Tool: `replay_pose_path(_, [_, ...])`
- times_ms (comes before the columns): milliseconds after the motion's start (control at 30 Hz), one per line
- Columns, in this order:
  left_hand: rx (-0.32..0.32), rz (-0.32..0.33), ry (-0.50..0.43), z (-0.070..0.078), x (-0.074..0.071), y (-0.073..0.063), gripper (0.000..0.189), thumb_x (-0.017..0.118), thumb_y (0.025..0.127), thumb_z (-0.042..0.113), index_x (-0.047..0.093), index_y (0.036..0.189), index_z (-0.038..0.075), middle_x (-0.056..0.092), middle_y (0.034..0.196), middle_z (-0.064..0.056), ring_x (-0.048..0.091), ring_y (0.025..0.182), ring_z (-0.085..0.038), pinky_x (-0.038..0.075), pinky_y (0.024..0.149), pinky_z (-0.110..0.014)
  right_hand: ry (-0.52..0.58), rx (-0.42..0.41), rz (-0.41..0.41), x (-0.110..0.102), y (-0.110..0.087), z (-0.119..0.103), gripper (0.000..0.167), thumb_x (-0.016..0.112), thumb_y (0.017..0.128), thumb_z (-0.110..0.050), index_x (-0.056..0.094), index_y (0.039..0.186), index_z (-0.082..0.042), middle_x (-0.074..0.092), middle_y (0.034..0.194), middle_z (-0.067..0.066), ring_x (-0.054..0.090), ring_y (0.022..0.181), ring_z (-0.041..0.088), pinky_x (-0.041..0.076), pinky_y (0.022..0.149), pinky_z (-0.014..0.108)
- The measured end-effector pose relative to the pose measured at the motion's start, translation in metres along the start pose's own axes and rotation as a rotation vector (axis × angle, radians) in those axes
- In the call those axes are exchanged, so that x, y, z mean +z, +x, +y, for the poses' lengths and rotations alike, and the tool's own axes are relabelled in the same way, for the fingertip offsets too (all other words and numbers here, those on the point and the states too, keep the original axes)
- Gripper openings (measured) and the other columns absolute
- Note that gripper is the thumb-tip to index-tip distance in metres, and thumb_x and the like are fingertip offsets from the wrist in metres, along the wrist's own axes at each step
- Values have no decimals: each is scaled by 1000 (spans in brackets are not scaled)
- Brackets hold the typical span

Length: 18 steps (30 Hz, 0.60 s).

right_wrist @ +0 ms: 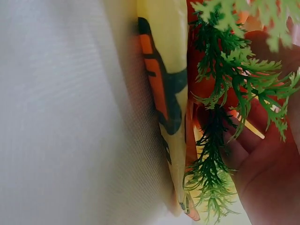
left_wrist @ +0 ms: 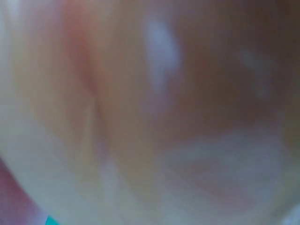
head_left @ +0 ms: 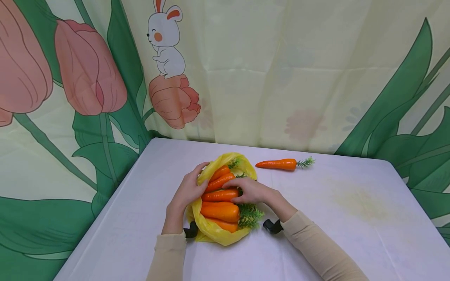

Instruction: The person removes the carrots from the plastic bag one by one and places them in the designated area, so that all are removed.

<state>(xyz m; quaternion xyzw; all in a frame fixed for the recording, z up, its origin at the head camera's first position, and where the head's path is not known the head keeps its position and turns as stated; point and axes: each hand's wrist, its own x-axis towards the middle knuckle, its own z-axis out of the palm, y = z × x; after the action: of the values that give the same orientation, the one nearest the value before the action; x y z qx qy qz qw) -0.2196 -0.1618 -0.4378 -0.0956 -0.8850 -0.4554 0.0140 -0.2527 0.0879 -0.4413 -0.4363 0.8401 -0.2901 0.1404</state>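
A yellow plastic bag [head_left: 225, 239] lies with its mouth spread wide, and several orange carrots [head_left: 219, 212] with green leafy tops lie side by side inside it. On the bag's left side, my left hand [head_left: 188, 189] grips the rim, thumb at the inner edge and fingers outside. From the right, my right hand [head_left: 251, 190] reaches into the mouth and grips a middle carrot [head_left: 219, 195] near its leafy end, thumb and fingers on either side. Leafy tops [right_wrist: 215, 140] partly cover that hand in the right wrist view. The left wrist view is a close blur.
One loose carrot [head_left: 277, 164] lies behind and to the right of the bag, its leaves pointing right. All of it rests on a table with a white cloth [head_left: 334, 234]. A curtain [head_left: 246, 78] printed with tulips and a rabbit hangs behind the far edge.
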Motion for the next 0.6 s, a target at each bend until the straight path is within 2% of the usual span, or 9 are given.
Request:
replay_pose_path(333, [-2, 3, 1, 0, 0, 0, 57, 63, 96, 13, 47, 150, 23, 62, 120, -8, 58, 103, -26, 51, 94, -48, 36, -34, 6, -9, -8, 2, 38, 72, 90, -10, 68, 128, -11, 63, 129, 2, 56, 119, 21, 43, 105, 42])
replay_pose_path(600, [12, 7, 6, 0, -1, 0, 57, 63, 96, 12, 47, 150, 22, 63, 117, -8, 59, 100, -25, 53, 92, -47, 41, 19, 30, -23, -17, 2, 42, 72, 89, -11, 66, 131, -14, 60, 133, 3, 54, 121, 21, 43, 105, 44])
